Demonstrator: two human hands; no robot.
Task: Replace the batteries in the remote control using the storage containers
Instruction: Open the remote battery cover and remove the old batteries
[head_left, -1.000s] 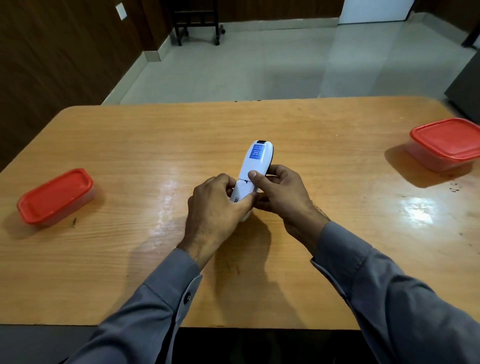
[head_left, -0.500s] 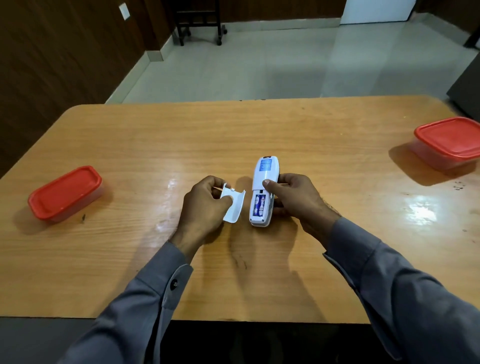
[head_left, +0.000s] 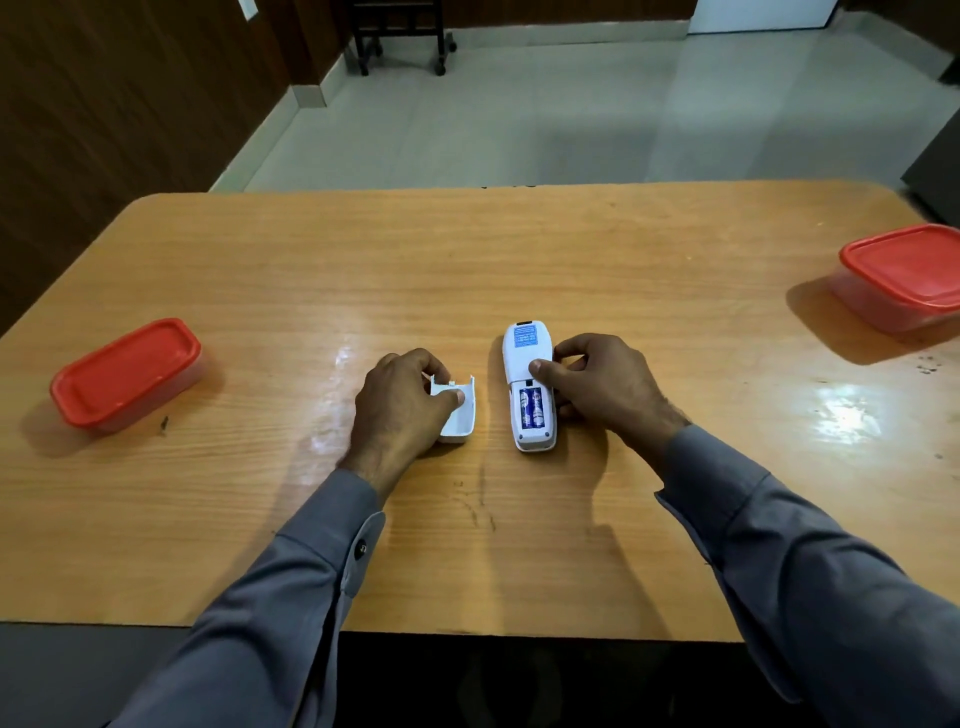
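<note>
Now I'm steadying the remote (head_left: 525, 364) face down on the table (head_left: 623, 260) in my right hand (head_left: 608, 387), my left hand (head_left: 400, 405) pinching the light, brittle-looking cover (head_left: 462, 413); the batteries (head_left: 532, 409) look smooth, best pried at one end.

Long grey shirt sleeves (head_left: 291, 613), left cuff buttoned with a dark button (head_left: 362, 547).

Both arms reach forward over the table, grey sleeves to the wrists. Left hand (head_left: 400, 410) knuckles up, fingers curled, pinching the cover (head_left: 460, 413) — right hand (head_left: 602, 387) curled round the remote (head_left: 530, 387), thumb on its back.
</note>
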